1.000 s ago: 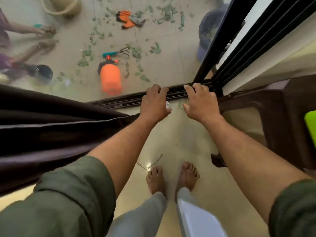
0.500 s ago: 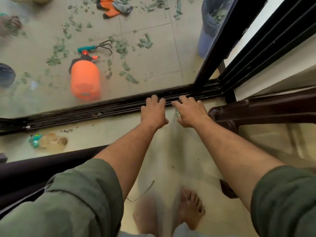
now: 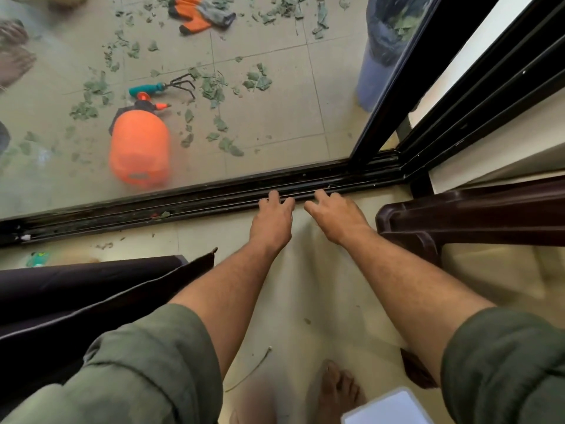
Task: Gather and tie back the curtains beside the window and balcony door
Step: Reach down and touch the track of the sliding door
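Observation:
A thin see-through curtain (image 3: 293, 301) hangs in front of me, between my arms, and blurs the floor and my feet behind it. My left hand (image 3: 270, 223) and my right hand (image 3: 336, 217) are stretched out side by side over the dark door track (image 3: 183, 206). Their fingers are curled into the top of this sheer fabric. A dark, heavy curtain (image 3: 91, 289) hangs in folds at the lower left, beside my left arm, and neither hand touches it. The glass balcony door (image 3: 275, 117) stands straight ahead.
A dark brown plastic chair (image 3: 458, 215) stands close on the right. Beyond the glass lie an orange sprayer (image 3: 139, 151), a hand rake (image 3: 165, 85), orange gloves (image 3: 198, 15), scattered leaves and a blue bin (image 3: 382, 50). Another person's feet (image 3: 15, 56) show at the far left.
The dark curtain has dropped from across my left arm to the lower left. My hands have come closer together and reach further out over the track.

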